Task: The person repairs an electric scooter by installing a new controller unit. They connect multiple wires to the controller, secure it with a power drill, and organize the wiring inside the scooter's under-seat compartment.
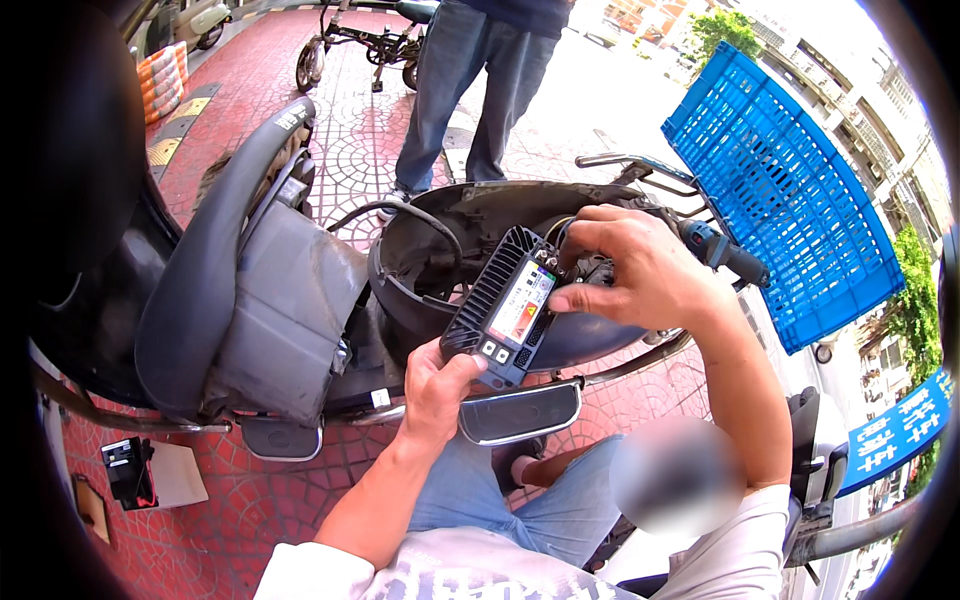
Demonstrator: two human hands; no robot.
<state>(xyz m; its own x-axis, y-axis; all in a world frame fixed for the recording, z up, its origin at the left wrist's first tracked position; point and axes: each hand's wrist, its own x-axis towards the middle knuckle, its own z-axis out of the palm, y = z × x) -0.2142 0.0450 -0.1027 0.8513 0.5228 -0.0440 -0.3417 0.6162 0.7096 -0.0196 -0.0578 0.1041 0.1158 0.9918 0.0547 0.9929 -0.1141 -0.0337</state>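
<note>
A black finned electronic controller box (502, 305) with a label, terminals and connector sockets is held tilted over the open body cavity (415, 245) of a black scooter. My left hand (437, 390) grips its lower left corner, thumb on the face near two small white squares. My right hand (625, 270) is curled at its upper right edge beside the terminals, thumb against the side; some fingertips are hidden. Cables (390, 208) run in the cavity behind it. The padded seat (205, 280) is flipped up at the left, and footrests (520, 408) stick out below.
A person in jeans (430, 100) stands across the scooter, before a small folding bike (340, 35). A blue plastic crate (785, 190) is beside the handlebar grip (740, 262). A black device (130, 470) and tan board (178, 475) lie on the red paving. A blue sign (895, 430) is at right.
</note>
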